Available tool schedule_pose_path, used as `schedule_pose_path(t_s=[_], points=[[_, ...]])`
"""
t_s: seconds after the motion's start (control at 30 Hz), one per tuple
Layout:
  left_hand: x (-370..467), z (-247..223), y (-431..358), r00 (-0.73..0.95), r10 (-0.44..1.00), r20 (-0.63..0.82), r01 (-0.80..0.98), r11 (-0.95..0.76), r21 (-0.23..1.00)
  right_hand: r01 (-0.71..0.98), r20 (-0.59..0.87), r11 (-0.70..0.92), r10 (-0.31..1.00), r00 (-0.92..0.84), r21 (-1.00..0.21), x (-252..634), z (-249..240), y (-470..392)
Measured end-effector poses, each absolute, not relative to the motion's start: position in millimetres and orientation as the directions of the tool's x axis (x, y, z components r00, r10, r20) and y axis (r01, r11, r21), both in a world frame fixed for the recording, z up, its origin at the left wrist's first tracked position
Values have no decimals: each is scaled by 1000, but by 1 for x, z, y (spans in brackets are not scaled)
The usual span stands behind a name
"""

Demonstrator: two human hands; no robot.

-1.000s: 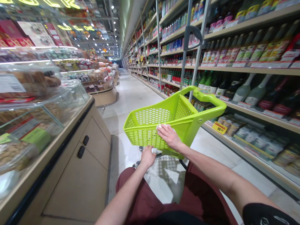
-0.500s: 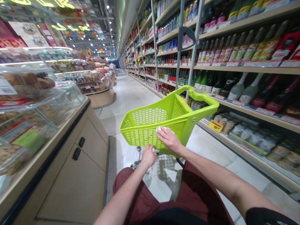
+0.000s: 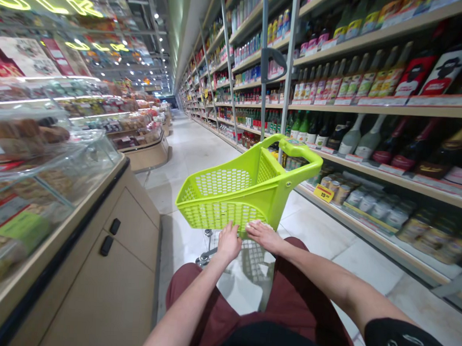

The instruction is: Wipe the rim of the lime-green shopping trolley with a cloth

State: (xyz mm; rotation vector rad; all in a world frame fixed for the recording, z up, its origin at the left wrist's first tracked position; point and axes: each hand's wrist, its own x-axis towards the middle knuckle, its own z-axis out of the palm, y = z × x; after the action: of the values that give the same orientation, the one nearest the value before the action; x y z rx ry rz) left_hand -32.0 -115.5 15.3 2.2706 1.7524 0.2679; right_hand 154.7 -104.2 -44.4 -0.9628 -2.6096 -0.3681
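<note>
A lime-green shopping cart (image 3: 229, 203) with a perforated basket stands side-on in front of me, its handle to the right. My right hand (image 3: 264, 236) is at the lower side of the basket, fingers pressed on a small white wipe or tissue (image 3: 260, 226). Just to its left, my left hand (image 3: 230, 241) touches the basket's lower edge with curled fingers; whether it grips the edge is hard to make out. Inside the basket nothing shows.
Shelves of bottles (image 3: 372, 105) and cans run along the right, with a yellow price tag (image 3: 324, 193) low down. A wooden counter (image 3: 108, 269) with packaged food stands at the left. A tiled aisle (image 3: 194, 141) stretches ahead.
My right hand has moved down the basket's side with the white wipe, to its lower edge. My left hand stays nearly in place. The view has shifted slightly.
</note>
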Motion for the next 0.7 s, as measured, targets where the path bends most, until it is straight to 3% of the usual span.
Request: schedule_pose_path(t_s=[0.17,0.43,0.53,0.63,0.7], points=[[-23,21,-113,254,967,24,920,-250,301,731,588,675,553,-590,100,158,10,-87],[-11,31,-115,317,946,65,897,-321,303,714,389,695,635,-668,90,174,-39,-111],[-6,37,-115,333,939,86,887,-343,308,723,572,688,568,-592,64,187,-10,-117],[1,42,-114,347,928,137,874,-373,313,822,825,570,468,-316,-8,210,48,-109],[6,44,-115,354,921,166,868,-389,308,873,891,487,411,-193,-36,226,75,-102]])
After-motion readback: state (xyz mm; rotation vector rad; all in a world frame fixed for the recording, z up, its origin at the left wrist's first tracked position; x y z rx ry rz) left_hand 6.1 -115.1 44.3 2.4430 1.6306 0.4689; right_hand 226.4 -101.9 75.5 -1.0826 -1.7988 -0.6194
